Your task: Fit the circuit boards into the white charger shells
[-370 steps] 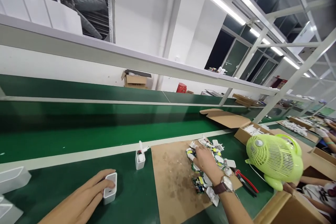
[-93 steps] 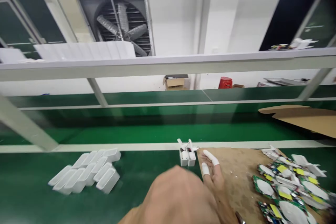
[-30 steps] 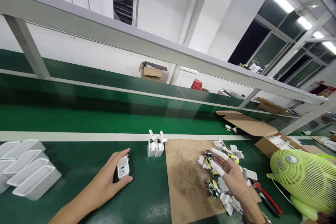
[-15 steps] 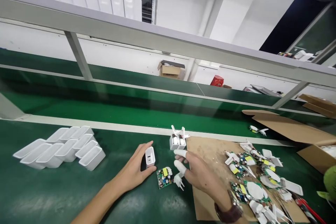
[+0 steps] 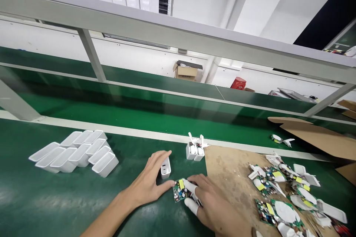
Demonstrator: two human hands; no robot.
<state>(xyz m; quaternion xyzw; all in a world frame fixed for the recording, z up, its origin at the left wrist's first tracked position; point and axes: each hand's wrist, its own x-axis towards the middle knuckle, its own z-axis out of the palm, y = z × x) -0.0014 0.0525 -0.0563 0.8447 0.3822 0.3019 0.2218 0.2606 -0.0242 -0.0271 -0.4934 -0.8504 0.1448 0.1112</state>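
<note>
On the green bench, a white housing with slots (image 5: 165, 167) stands beside my left hand (image 5: 151, 179), whose fingers are spread around its far side. The left thumb tip reaches the edge of a small circuit board (image 5: 179, 191) with a yellow part. My right hand (image 5: 205, 202), with white covers on two fingertips, has its thumb and index finger on the right part of that board; the fingers hide the white plug piece there. Behind the hands, two white housings (image 5: 195, 152) stand together with white plug parts sticking out.
Several open white housings (image 5: 79, 152) are grouped on the left. Brown cardboard (image 5: 222, 170) on the right bears several circuit boards (image 5: 278, 211) with white parts. A pale strip (image 5: 133, 132) edges the bench in front of a green belt (image 5: 144, 113).
My right hand has come down onto the circuit board and closed on it. My left thumb has moved from the slotted housing toward the board. The view has shifted slightly.
</note>
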